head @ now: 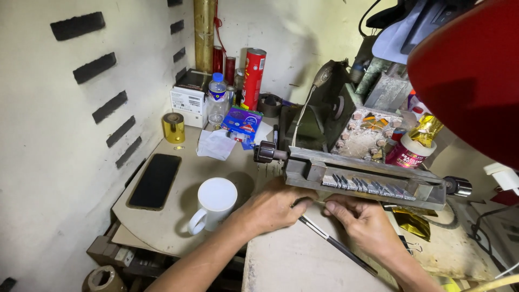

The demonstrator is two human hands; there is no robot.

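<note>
Right of centre, the grey metal frame lies across the table, its slot already filled with a row of small metal type pieces; whether more remain cannot be told. Just below it, the left hand curls loosely against the frame's lower edge. The right hand pinches a thin dark rod, fingers nearly closed. The white mug stands at centre left.
</note>
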